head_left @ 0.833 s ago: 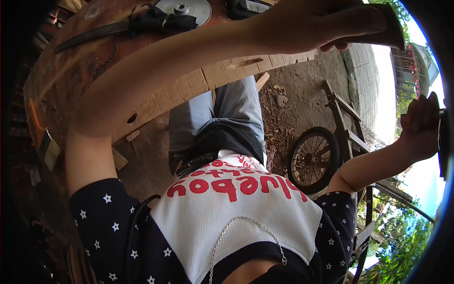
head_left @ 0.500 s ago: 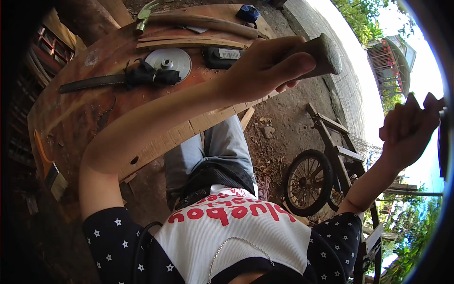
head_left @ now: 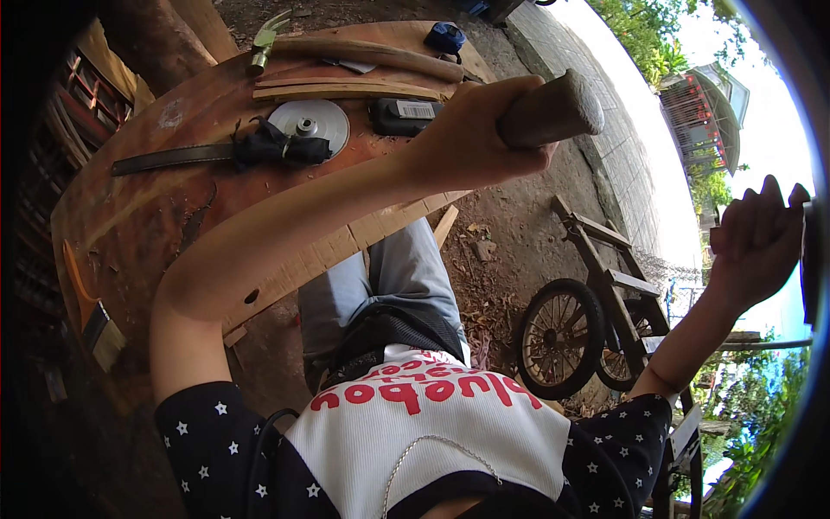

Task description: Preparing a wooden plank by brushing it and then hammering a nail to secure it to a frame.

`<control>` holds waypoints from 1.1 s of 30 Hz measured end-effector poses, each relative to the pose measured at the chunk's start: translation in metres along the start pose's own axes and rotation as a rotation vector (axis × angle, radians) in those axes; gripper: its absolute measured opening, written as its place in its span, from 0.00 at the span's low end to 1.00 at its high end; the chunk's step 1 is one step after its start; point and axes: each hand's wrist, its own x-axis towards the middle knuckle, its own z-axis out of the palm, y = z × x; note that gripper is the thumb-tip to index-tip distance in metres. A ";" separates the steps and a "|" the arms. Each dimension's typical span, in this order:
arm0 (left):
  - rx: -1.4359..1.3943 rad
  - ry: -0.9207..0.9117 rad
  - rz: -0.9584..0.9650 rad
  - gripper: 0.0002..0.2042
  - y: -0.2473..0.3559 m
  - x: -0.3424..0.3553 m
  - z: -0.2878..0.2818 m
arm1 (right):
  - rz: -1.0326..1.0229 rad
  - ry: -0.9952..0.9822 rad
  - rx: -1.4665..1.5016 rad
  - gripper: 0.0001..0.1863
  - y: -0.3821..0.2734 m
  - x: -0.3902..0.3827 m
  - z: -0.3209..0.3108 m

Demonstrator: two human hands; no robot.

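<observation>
My left hand [head_left: 480, 130] is raised over the right end of a reddish-brown wooden tabletop [head_left: 173, 203], its fingers wrapped round a thick grey-brown rod [head_left: 553, 111]. The rod's blunt, rounded end points right; its other end is hidden by the hand. At the far right my right hand [head_left: 756, 233] is held up with its fingers curled, beside a dark edge at the rim of the picture. Whatever it may hold cannot be made out. Beneath my left forearm lie a pale metal disc [head_left: 333, 121], a black cloth bundle [head_left: 281, 147] with a dark strap, and a black case [head_left: 393, 117].
A claw hammer [head_left: 262, 54], a long wooden handle [head_left: 372, 54], thin wood strips [head_left: 346, 89] and a blue tape measure [head_left: 445, 37] lie along the far side. A paintbrush [head_left: 104, 333] is at the left. A spoked-wheel cart [head_left: 562, 337] stands on the dirt at right.
My left hand has turned, and the rod's end has shifted slightly left. My right hand has moved a little to the right. The whole view has shifted slightly.
</observation>
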 end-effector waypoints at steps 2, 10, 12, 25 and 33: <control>-0.015 0.038 0.038 0.25 0.001 0.001 -0.001 | -0.146 -0.312 -0.350 0.16 0.010 -0.007 -0.005; -0.093 0.079 0.106 0.20 0.001 0.006 0.005 | -0.156 -0.433 -0.609 0.16 0.014 -0.018 0.000; -0.124 0.127 0.166 0.17 -0.001 0.005 0.007 | 0.036 -0.367 -0.276 0.18 -0.001 -0.014 0.008; -0.094 -0.063 -0.031 0.24 0.004 0.005 -0.006 | -0.092 -0.191 0.011 0.20 0.013 -0.003 -0.015; -0.125 -0.010 0.037 0.19 -0.004 0.010 0.007 | -0.034 -0.134 -0.395 0.20 0.014 -0.017 0.031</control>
